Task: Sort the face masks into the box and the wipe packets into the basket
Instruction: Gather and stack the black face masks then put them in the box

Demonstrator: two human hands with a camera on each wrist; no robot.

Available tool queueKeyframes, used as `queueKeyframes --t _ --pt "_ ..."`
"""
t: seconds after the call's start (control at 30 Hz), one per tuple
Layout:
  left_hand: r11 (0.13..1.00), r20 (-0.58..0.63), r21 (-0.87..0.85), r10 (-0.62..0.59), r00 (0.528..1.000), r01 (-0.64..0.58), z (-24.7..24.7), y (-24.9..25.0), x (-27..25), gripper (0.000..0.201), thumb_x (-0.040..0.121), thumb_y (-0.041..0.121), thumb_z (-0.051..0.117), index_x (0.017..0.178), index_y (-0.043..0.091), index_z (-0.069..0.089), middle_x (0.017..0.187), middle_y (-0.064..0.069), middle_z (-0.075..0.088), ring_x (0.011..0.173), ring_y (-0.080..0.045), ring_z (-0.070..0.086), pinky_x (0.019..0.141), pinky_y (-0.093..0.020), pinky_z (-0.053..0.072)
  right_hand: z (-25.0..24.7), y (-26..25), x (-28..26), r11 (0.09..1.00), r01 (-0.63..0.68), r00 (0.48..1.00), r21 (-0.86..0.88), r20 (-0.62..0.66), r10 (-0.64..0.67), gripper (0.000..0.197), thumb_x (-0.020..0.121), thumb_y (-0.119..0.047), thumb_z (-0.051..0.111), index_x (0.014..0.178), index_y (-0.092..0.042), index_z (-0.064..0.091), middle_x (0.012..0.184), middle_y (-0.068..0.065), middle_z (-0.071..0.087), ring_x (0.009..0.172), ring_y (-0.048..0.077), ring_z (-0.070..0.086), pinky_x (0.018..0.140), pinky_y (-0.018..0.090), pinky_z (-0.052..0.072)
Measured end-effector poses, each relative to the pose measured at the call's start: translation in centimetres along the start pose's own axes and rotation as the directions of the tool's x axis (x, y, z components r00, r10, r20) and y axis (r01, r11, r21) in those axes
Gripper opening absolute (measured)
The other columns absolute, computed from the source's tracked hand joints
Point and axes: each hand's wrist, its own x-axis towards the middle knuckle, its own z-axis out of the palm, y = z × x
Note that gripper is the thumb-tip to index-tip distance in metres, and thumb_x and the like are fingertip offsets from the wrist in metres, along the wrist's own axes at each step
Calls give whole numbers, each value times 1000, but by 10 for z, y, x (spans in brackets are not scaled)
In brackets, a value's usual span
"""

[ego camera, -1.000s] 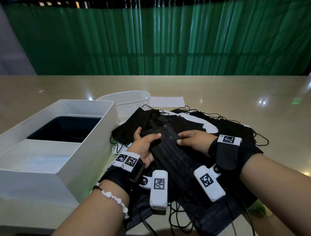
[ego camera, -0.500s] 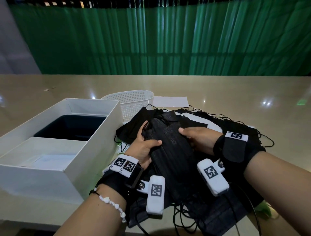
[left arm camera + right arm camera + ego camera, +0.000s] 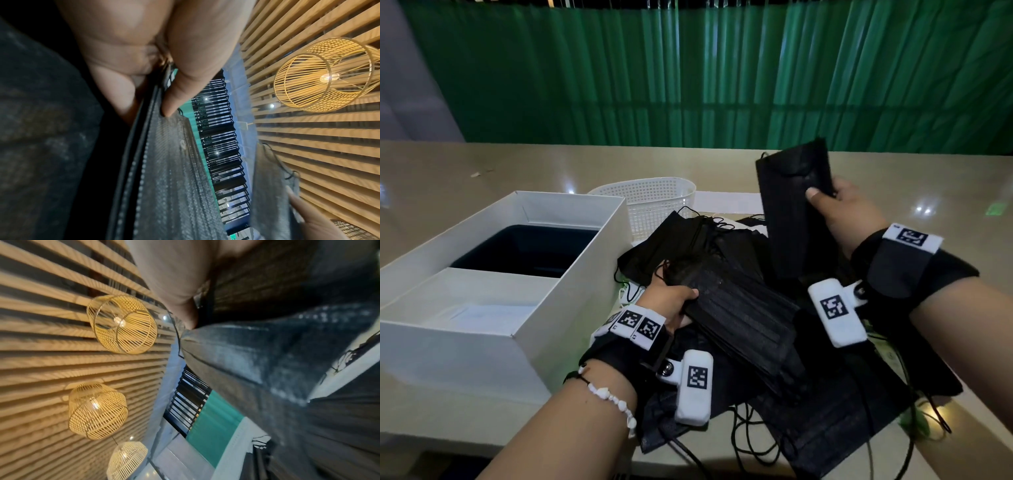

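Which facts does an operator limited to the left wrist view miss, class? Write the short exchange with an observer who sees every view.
Operator: My left hand pinches black masks. What is the right hand doing?
Observer: The right hand holds a raised mask upright above the pile.
Operator: Where are the containers?
Observer: The white box stands open to the left of your hand. The white basket stands behind the pile, by the box's far corner.
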Motion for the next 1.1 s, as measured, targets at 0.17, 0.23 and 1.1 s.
queueKeyframes --t 0.17,0.23,1.1 --pt "999 -8 43 -5 1000 5 2 4 -1 95 86 -16 50 143 50 10 135 -6 47 95 -23 58 56 -41 54 -9 -19 -1 976 36 998 214 41 -45 10 95 -17 49 97 -18 60 73 -7 68 61 2 64 64 21 50" --pt "998 -6 62 30 1000 -29 4 5 -1 101 87 -15 50 142 55 2 128 -6 51 85 -19 62 52 -35 56 -2 -24 -9 967 -30 971 252 235 -31 12 94 -15 51 91 -17 62 67 -5 71 59 6 65 64 24 51" --pt "979 71 138 142 987 -151 1 11 -4 101 81 -19 47 144 49 8 127 -4 49 88 -18 58 63 -38 53 51 33 -33 975 -104 843 -195 502 190 20 86 -21 64 103 -23 52 73 -9 57 66 7 51 66 22 43"
